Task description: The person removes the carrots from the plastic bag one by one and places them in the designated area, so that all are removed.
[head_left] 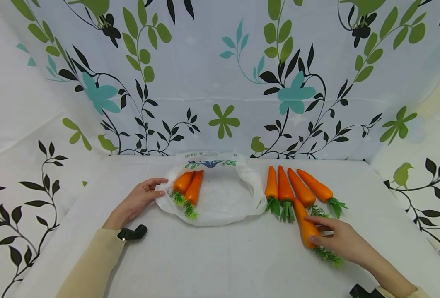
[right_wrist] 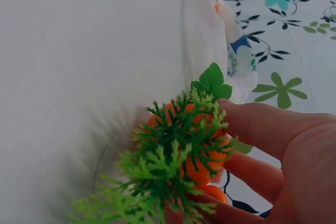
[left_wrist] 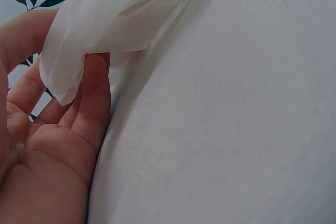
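One white plastic bag [head_left: 220,217] had two carrots [head_left: 194,188] in its mouth, four loose carrots [head_left: 285,186] lay beside it and one held carrot [head_left: 306,225] was in the right grip [head_left: 341,240], making seven. The left grip [head_left: 139,200] made two grips, alongside two black wristbands [head_left: 132,233], two beige sleeves [head_left: 93,258] and one tabletop [head_left: 212,265].

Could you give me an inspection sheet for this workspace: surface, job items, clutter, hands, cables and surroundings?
Surface: table with a white covering.
Job's things: white plastic bag, mouth open, two carrots showing inside; four carrots lie to its right, leafy ends toward the person.
Clutter: nothing seen.
Left hand: holds the bag's left edge.
Right hand: grips a fifth carrot near its leafy end.
Cables: nothing seen.
Surroundings: patterned cloth behind the table.
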A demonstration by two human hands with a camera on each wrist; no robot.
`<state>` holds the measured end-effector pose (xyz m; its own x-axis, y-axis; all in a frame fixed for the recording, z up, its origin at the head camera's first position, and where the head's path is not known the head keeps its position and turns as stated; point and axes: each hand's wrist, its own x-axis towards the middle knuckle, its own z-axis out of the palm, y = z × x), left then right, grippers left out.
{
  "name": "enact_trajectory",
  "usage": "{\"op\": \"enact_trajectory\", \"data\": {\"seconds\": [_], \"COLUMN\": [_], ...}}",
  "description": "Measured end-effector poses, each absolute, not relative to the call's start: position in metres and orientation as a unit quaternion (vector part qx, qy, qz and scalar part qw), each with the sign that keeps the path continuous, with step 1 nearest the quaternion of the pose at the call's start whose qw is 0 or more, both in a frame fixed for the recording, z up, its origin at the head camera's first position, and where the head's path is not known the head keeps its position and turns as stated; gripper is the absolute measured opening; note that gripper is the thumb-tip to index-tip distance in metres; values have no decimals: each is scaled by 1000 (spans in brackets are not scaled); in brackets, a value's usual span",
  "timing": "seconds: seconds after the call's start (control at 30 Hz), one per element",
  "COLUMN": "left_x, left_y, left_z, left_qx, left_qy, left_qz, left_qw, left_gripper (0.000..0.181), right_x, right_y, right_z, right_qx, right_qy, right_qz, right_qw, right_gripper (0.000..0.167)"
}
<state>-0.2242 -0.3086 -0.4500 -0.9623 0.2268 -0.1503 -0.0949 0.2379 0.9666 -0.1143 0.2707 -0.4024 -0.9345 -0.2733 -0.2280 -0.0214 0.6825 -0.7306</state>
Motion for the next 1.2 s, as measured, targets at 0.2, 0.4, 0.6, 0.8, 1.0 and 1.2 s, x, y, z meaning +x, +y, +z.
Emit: {"op": "enact_trajectory", "data": {"seconds": [0.2,0.4,0.6,0.8,1.0,1.2], "left_x": [-225,-225,-224,-225,-227,-225], "left_y": [-308,-309,-309,-309,-309,-308], "left_z": [-451,-452,-451,-451,-451,-450], "left_qx": [45,48,46,47,43,45], "left_qy": [773,775,778,778,780,778], "left_qz": [619,617,613,613,610,612], "left_qw": [129,127,127,128,131,132], "left_gripper": [56,56,56,56,56,56], "right_x": [-114,-115,-117,-122,-131,-147], "right_y": [275,276,272,260,237,207], "right_z": [-398,-395,-389,-381,-375,-373], "right_qx": [-105,-115,-131,-141,-171,-207], "right_qy": [902,907,915,911,903,905], "right_qz": [-392,-388,-375,-385,-394,-371], "right_qw": [147,120,70,34,25,24], "right_gripper": [57,53,43,38,38,35]}}
